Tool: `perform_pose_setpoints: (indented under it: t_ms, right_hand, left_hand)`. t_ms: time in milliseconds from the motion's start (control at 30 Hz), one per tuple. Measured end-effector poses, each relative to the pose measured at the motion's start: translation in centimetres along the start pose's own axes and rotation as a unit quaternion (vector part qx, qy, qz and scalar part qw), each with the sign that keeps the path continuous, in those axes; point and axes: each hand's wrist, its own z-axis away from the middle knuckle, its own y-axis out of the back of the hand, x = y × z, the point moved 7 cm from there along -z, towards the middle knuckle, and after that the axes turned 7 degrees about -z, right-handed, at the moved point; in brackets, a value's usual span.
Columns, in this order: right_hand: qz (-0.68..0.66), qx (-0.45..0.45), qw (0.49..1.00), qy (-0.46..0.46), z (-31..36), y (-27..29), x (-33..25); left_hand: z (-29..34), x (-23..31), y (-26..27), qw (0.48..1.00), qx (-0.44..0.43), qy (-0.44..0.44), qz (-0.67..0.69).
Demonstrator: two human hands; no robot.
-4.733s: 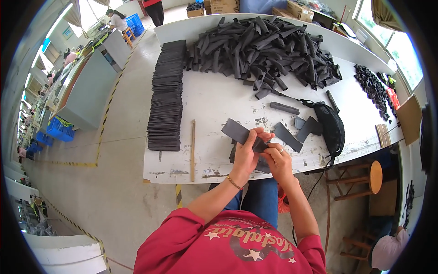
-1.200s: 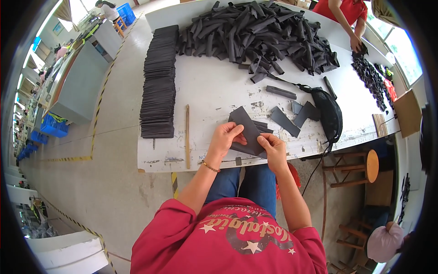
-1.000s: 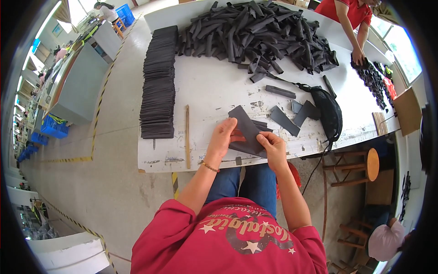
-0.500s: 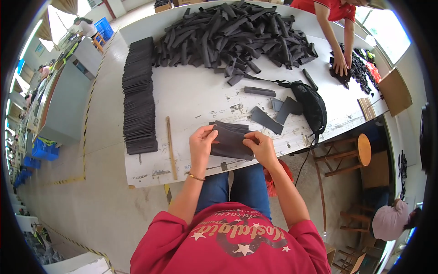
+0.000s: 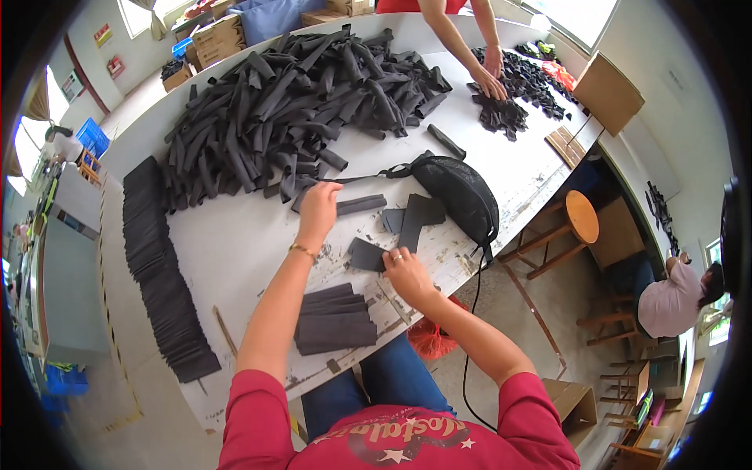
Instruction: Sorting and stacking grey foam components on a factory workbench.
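My left hand (image 5: 319,210) reaches to the near edge of the heap of black fabric strips (image 5: 258,117). Its fingers are curled, and a dark strip lies just beside them; what they grip is hidden. With its fingertips my right hand (image 5: 409,276), a ring on one finger, grips the end of a flat dark grey fabric piece (image 5: 365,254) lying on the table. A small stack of black fabric pieces (image 5: 335,325) rests near the table's front edge, between my forearms. Beyond my hands lie a rolled black strip (image 5: 361,204) and another flat dark piece (image 5: 421,215).
A long row of stacked black pieces (image 5: 160,266) lines the table's left side, near a thin wooden stick (image 5: 225,330). A black mesh bag (image 5: 458,192) sits at right. Across the table, a co-worker's hands (image 5: 490,72) handle small black pieces. A wooden stool (image 5: 581,216) stands at right.
Both hands have let go of the black piece they held over the front stack. My left hand has moved forward to the heap, my right to the flat grey piece. The view has turned right.
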Motion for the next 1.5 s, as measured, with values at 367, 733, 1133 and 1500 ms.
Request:
perform_pose_setpoints:
  t_ms: [367, 733, 1133, 1500]
  right_hand:
    - [0.024, -0.028, 0.991, 0.126, 0.2, 0.7, -1.8]
    - [-0.482, 0.239, 0.819, -0.200, 2.6, 7.7, 3.5]
    - [-0.436, 0.147, 0.887, -0.039, 4.1, 11.8, -7.7]
    - [-0.452, 0.137, 0.879, -0.057, 4.8, 12.8, -9.0]
  left_hand:
    - [0.3, -2.7, -8.6, 0.967, -0.189, 0.059, -0.164]
    - [6.6, -4.6, -0.1, 0.919, -0.077, 0.325, 0.211]
    - [16.5, 0.4, 8.3, 0.664, 0.053, 0.442, 0.601]
    - [17.9, 4.4, 10.7, 0.655, 0.049, 0.399, 0.640]
